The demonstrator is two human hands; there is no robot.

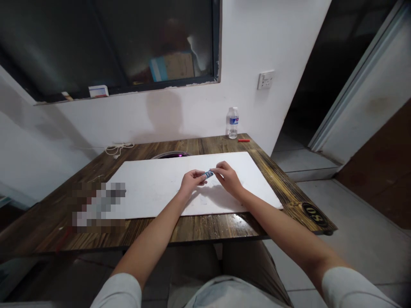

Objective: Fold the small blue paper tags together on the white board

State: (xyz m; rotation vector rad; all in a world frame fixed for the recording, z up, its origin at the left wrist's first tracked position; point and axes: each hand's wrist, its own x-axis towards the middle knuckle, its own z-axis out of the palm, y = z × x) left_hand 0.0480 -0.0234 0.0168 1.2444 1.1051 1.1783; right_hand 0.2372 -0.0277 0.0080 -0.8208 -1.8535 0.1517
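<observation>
Over the white board on the wooden surface: small blue-striped item, pinched at opposite ends between left hand and right hand, fingers narrow, contact at its edges only.

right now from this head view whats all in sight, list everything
dark burnt-wood table: 1, brown, under everything
white rectangular board: 1, white, on table
clear plastic water bottle: 1, clear, blue label, back table edge
small red stick: 1, red, beside bottle
coiled white cable: 1, white, back left of table
white wall socket: 1, white, wall above bottle
white carton: 1, white and red, window ledge
small blue striped piece: 1, blue, between hands
left hand: 1, at piece's near end
right hand: 1, pinching piece
</observation>
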